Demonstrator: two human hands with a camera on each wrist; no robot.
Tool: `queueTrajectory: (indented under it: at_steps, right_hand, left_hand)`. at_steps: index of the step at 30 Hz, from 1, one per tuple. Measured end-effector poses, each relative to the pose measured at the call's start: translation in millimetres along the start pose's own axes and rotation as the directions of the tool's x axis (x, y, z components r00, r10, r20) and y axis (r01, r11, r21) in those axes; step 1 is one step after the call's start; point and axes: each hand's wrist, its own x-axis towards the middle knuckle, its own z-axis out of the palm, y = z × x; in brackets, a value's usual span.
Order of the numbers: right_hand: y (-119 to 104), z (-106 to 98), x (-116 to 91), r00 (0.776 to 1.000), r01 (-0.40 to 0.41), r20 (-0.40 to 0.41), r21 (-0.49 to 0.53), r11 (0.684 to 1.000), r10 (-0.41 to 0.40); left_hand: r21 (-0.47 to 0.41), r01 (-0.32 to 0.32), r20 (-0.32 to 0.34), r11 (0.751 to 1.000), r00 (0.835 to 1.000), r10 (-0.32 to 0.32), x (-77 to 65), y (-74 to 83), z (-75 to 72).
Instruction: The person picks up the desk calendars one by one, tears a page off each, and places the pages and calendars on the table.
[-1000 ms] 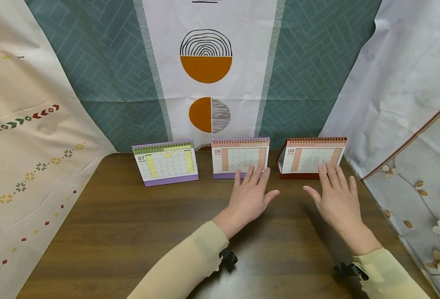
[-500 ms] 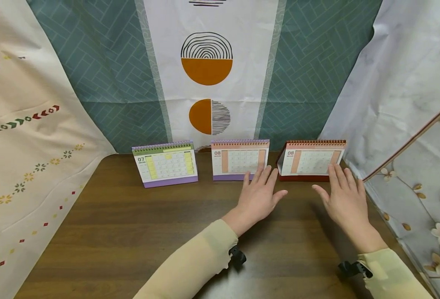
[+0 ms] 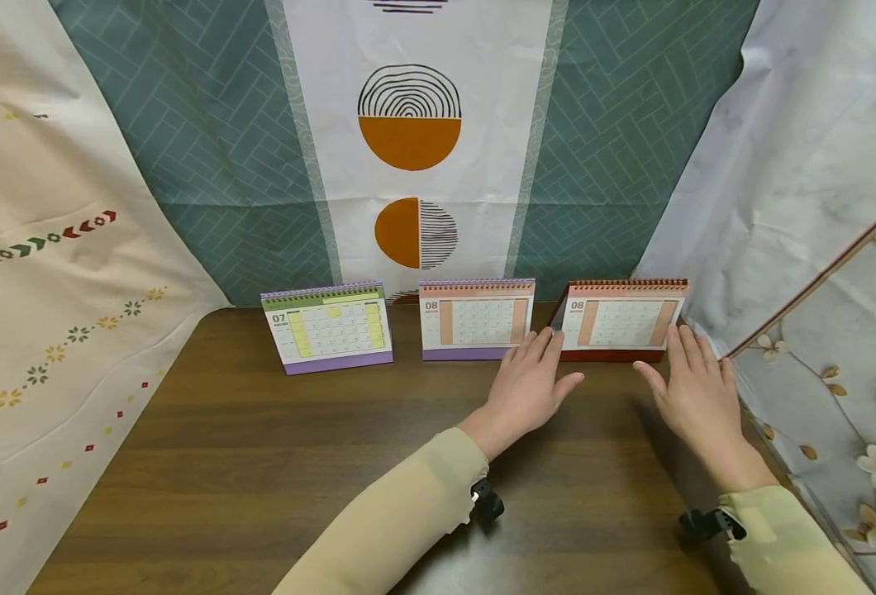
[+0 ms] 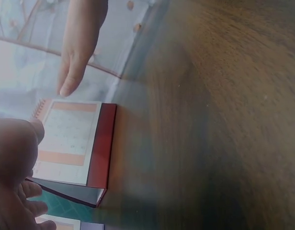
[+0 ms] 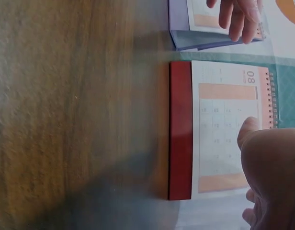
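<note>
A desk calendar with a red base (image 3: 622,322), its page marked 08, stands upright at the back right of the table. My left hand (image 3: 526,384) hovers with extended fingers at its left end, fingertips over the gap beside the middle calendar. At its right end is my right hand (image 3: 697,405), fingers straight and thumb spread toward the left. Neither hand holds anything. In the left wrist view the red-based calendar (image 4: 71,139) lies between both hands. The right wrist view shows its page (image 5: 224,139) partly covered by my right thumb.
A purple-based calendar (image 3: 477,322) showing 08 stands in the middle, and another purple-based calendar (image 3: 330,330) showing 07 stands angled at the left. Behind them hangs a teal and white cloth (image 3: 423,178). A floral cloth (image 3: 840,397) borders the brown wooden table (image 3: 274,463) on the right.
Both hands have moved to the right, the left from in front of the middle calendar to the red-based calendar's left end, the right to its right end. The calendars stay in place.
</note>
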Motion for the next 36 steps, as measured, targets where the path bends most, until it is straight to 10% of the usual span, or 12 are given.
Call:
queueTrajectory:
  at_steps: [21,36]
  right_hand:
    - [25.0,9.3,25.0,0.999,-0.011,0.032,0.124,0.992,0.007]
    - [32.9,13.3,39.2,0.976,-0.164,0.197,0.398,0.903,0.090]
  left_hand:
    - [-0.226,0.088,0.033,0.970,0.996,-0.082,23.1,3.4,11.7]
    - [-0.319,0.138,0.057,0.938,0.990,-0.127,36.2,4.5,28.3]
